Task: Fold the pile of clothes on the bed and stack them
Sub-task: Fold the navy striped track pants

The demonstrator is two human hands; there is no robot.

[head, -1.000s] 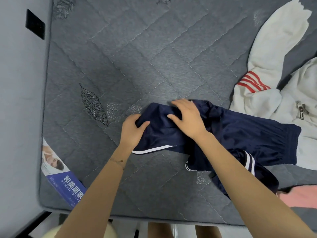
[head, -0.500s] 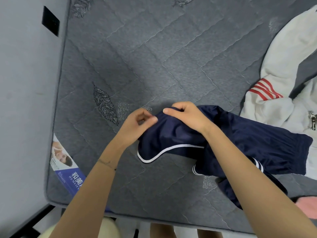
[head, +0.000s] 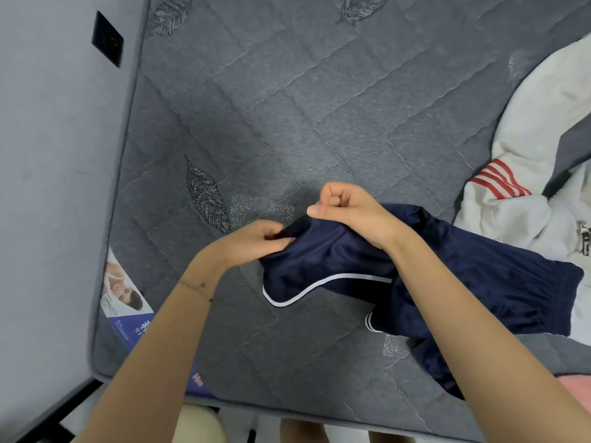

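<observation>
Navy shorts [head: 479, 282] lie on the grey bed [head: 287, 123], long axis running sideways: the white-piped leg end sits under both hands, and the waistband [head: 566, 302] lies well out to the person's right, just beside a white jacket [head: 527, 187]. The left hand [head: 252, 241] pinches the leg's near-left corner between thumb and fingers, while the right hand [head: 345, 206], fingers curled tight, grips the far edge close by. Folding probably means carrying this raised end rightward toward the waistband, so the right hand is the nearer lead.
</observation>
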